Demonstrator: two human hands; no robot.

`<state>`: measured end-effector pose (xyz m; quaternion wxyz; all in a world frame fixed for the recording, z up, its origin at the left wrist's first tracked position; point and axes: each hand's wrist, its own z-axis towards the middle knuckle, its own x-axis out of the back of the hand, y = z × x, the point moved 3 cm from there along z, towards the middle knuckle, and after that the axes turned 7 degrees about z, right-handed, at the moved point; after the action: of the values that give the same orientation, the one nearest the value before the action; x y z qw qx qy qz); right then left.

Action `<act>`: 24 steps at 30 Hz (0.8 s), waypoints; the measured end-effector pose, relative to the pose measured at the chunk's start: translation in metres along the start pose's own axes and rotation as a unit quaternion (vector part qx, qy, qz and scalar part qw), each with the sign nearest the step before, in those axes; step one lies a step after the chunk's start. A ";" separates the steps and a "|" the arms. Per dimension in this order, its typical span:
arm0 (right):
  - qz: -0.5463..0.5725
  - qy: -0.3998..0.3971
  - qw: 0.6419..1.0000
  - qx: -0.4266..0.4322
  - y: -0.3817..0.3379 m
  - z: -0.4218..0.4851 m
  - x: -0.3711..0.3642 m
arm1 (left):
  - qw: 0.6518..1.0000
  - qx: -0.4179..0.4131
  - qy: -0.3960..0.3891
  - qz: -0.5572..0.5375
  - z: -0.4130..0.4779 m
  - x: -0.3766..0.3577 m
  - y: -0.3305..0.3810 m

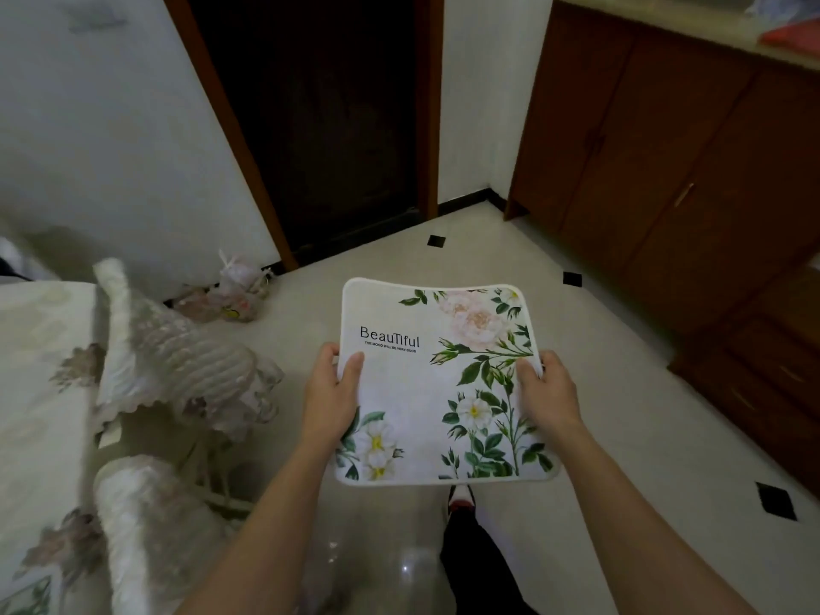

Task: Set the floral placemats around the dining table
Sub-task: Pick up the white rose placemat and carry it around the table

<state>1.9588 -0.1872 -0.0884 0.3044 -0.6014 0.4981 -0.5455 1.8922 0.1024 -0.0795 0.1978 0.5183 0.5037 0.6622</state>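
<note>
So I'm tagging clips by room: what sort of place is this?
Probably a home dining area: a cloth-covered table with covered chairs, wooden cabinets and a tiled floor.

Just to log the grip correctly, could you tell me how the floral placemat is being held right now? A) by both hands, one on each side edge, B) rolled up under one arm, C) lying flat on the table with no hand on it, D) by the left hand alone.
A: the left hand grips the left edge and the right hand the right edge of the floral placemat, held flat in the air above the floor.
</note>
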 end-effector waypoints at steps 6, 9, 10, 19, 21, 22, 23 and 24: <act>-0.017 -0.070 0.996 0.043 -0.051 0.115 -0.047 | 0.997 0.046 0.063 -0.016 0.088 -0.012 0.023; -0.019 -0.108 0.992 0.060 -0.075 0.159 -0.075 | 0.993 0.064 0.093 -0.024 0.124 -0.009 0.033; -0.019 -0.122 0.990 0.063 -0.082 0.172 -0.085 | 0.992 0.070 0.103 -0.028 0.133 -0.006 0.035; -0.043 -0.242 0.966 0.076 -0.127 0.226 -0.186 | 0.965 0.150 0.213 -0.001 0.171 0.034 0.018; -0.046 -0.260 0.961 0.077 -0.136 0.229 -0.210 | 0.960 0.154 0.232 -0.006 0.178 0.045 0.012; -0.047 -0.268 0.959 0.078 -0.140 0.231 -0.222 | 0.957 0.157 0.242 -0.010 0.182 0.051 0.009; -0.046 -0.276 0.957 0.080 -0.146 0.232 -0.234 | 0.954 0.161 0.252 -0.012 0.187 0.057 0.006; -0.047 -0.284 0.954 0.083 -0.151 0.233 -0.246 | 0.952 0.164 0.259 -0.014 0.192 0.064 0.003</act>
<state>2.2450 0.0484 -0.0890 0.4559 -0.7270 0.3153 -0.4053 2.0383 0.2399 -0.0545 -0.0179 0.3467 0.6465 0.6793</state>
